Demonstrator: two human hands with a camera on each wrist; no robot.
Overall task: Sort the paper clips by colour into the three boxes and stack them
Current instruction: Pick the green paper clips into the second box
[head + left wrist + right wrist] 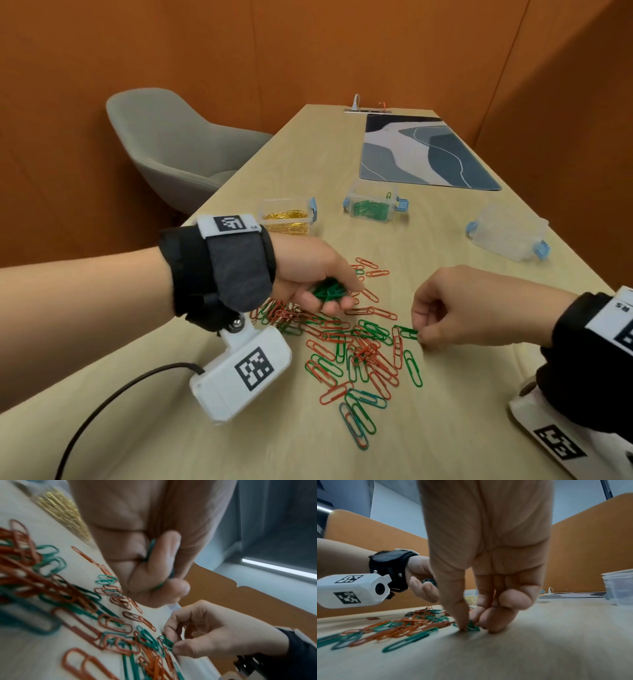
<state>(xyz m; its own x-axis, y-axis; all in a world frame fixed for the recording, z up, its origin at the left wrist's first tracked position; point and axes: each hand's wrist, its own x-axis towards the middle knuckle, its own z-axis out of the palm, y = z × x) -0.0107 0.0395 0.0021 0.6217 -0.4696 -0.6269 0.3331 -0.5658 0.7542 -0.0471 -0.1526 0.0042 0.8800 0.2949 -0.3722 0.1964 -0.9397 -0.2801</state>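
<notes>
A loose pile of red and green paper clips (359, 346) lies on the wooden table (479, 394). My left hand (318, 281) hovers over the pile's far side, fingers curled round a bunch of green clips (328, 290), also seen as green clips (152, 550). My right hand (445, 308) is at the pile's right edge, thumb and forefinger pinching one green clip (406, 331) down at the tabletop, the same green clip (471, 626). Further back stand a clear box of gold clips (287, 216), a clear box of green clips (373, 205) and an empty clear box (510, 233).
A patterned blue-grey mat (424, 150) lies at the far end of the table. A grey chair (171, 144) stands left of the table, with orange walls around. The table's left edge runs close to the gold box.
</notes>
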